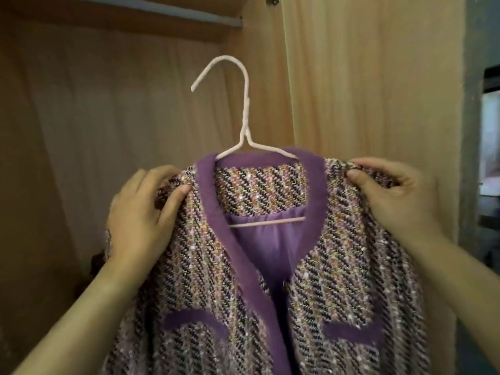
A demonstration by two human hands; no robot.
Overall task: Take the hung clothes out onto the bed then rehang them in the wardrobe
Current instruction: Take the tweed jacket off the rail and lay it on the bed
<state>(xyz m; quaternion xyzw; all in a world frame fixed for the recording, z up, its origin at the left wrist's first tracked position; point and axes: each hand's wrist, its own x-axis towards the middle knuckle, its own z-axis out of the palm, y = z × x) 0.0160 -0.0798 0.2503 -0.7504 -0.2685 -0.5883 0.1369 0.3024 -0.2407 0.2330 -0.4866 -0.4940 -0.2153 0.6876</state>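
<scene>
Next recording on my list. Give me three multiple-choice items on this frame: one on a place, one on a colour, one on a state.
1. Where is the hook of the hanger relative to the wardrobe rail?
A. Hooked over it.
B. Below it, hanging on nothing.
C. Above it.

2. What colour is the trim of the jacket?
A. Green.
B. Red.
C. Purple.

3. How is the jacket held?
A. The left hand and the right hand each grip a shoulder.
B. One hand alone grips the hook.
C. Nobody holds it.

Answers:
1 B: the hook stands free in the air under the rail.
2 C: purple bands edge the neckline and the pockets.
3 A: fingers of both hands curl over the shoulders.
</scene>
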